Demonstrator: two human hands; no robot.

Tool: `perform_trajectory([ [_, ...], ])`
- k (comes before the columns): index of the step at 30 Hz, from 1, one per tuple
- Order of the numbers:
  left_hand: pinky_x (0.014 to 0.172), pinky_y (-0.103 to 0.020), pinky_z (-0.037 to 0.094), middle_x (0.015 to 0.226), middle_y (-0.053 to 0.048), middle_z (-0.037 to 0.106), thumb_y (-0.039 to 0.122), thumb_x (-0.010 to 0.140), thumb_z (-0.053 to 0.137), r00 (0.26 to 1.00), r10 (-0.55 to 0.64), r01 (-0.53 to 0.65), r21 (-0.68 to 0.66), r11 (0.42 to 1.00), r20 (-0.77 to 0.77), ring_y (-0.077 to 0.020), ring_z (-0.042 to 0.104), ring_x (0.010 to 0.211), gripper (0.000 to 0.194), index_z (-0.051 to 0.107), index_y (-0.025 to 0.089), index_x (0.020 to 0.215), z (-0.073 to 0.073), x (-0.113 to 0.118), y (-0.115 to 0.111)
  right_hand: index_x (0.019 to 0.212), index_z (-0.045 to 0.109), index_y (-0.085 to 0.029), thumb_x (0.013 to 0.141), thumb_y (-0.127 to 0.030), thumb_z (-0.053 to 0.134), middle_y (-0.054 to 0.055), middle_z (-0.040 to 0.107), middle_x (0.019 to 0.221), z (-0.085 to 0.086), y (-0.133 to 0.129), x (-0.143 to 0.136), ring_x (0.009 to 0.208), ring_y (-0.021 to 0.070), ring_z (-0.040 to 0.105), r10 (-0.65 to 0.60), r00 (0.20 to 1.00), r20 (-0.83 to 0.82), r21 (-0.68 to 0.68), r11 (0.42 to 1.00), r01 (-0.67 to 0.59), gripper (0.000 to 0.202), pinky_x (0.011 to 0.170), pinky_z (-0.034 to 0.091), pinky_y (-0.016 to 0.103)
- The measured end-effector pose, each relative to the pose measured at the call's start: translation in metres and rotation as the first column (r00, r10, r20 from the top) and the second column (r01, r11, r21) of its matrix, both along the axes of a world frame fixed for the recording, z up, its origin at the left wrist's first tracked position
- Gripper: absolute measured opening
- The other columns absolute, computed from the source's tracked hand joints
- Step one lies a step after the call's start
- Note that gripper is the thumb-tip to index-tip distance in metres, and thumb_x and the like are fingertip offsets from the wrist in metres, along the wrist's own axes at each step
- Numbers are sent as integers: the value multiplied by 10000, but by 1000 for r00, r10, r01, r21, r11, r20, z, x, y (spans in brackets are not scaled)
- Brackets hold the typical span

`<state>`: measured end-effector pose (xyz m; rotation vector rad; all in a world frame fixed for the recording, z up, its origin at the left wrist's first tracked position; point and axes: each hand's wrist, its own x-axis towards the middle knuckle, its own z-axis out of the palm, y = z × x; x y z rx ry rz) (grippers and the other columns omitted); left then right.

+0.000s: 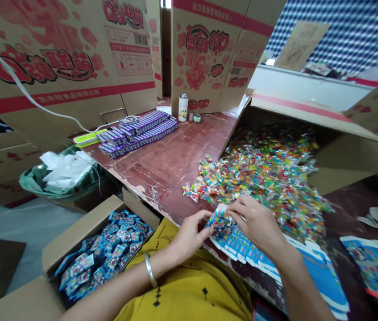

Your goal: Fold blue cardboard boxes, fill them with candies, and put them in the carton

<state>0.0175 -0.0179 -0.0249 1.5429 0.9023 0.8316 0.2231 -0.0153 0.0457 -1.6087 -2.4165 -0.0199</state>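
Note:
My left hand (190, 234) grips a small blue printed carton (220, 221) by its left side, thumb and fingers closed on it at the table's front edge. Over the carton's right side, the fingers of my right hand (251, 217) are pinched together; what they hold is hidden. Beneath my right hand and forearm, a fanned row of flat blue cartons (242, 244) runs along the table edge. Just beyond both hands spreads a heap of small clear-wrapped, multicoloured candies (269, 174), spilling from a cardboard box (339, 156) lying on its side.
An open cardboard box (78, 234) of filled blue packs (108, 249) stands at my lower left. Purple packs (142, 133) are lined up on the table (162, 165), near a white bottle (183, 108). A green-lined bin (61, 189) sits left. More flat cartons (376, 265) lie right.

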Motion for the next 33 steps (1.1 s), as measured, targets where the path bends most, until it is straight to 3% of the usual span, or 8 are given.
perform_trajectory([
  [4, 930, -336, 456, 1106, -67, 643, 168, 837, 583, 999, 40, -40, 39, 998, -15, -209, 581, 1017, 309, 621, 201, 1141, 0, 2, 0, 908, 685, -258, 936, -249, 527, 45, 640, 875, 1, 0, -8, 842, 208, 591, 34, 999, -1, -12, 999, -34, 161, 708, 453, 310],
  [7, 867, -335, 498, 1053, -56, 619, 139, 807, 612, 991, 68, -63, -48, 997, 112, -192, 598, 945, 489, 522, 240, 1277, 1, 4, 0, 1049, 653, -252, 965, -218, 462, 47, 664, 919, 1, -1, -11, 878, 205, 601, 111, 972, -208, 8, 994, -112, 211, 772, 468, 327],
  [11, 792, -310, 521, 991, -24, 560, 146, 801, 640, 949, 87, -41, -154, 987, 303, -155, 608, 859, 657, 388, 305, 1387, 7, 4, -1, 991, 663, -240, 936, -232, 526, 61, 654, 1005, -6, -6, -8, 955, 215, 601, 45, 851, -524, 114, 993, 18, 148, 807, 488, 335],
  [15, 766, -277, 499, 1018, -34, 555, 175, 789, 673, 940, 71, -5, -194, 981, 334, -140, 581, 855, 554, 485, 267, 1303, 11, 2, -2, 1109, 647, -266, 893, -274, 600, 74, 596, 1168, -26, -14, -12, 1032, 226, 590, -12, 736, -677, -22, 1000, -4, 221, 730, 539, 299],
  [22, 652, -204, 448, 964, -18, 575, 140, 767, 684, 905, 33, 90, -265, 960, 425, -81, 554, 727, 401, 525, 195, 1131, 10, 6, -2, 894, 638, -224, 909, -294, 571, 76, 609, 1098, -47, -17, -29, 972, 214, 614, -110, 535, -838, -152, 988, -35, 98, 758, 539, 300],
  [27, 565, -159, 411, 997, 7, 543, 114, 737, 705, 888, 112, 36, -311, 950, 447, -36, 535, 641, 467, 431, 226, 1098, 13, 6, 0, 1053, 564, -240, 872, -304, 636, 45, 649, 966, -47, -10, -33, 902, 191, 629, -205, 338, -919, -221, 975, -10, 205, 799, 514, 306],
  [30, 544, -148, 405, 1001, 10, 533, 93, 726, 705, 910, 115, 12, -304, 953, 397, -20, 507, 614, 487, 432, 232, 1104, 14, 4, -1, 855, 597, -207, 861, -347, 646, 35, 636, 858, -43, -5, -33, 828, 173, 607, -193, 340, -920, -232, 970, -77, 149, 739, 498, 271],
  [33, 693, -198, 493, 1028, -9, 534, 68, 742, 673, 942, 126, -64, -201, 977, 311, -86, 578, 811, 455, 473, 231, 1116, 16, 2, -2, 783, 605, -190, 817, -388, 689, 31, 628, 808, -36, 0, -32, 777, 172, 591, -253, 368, -895, -311, 944, -107, 218, 690, 492, 271],
])
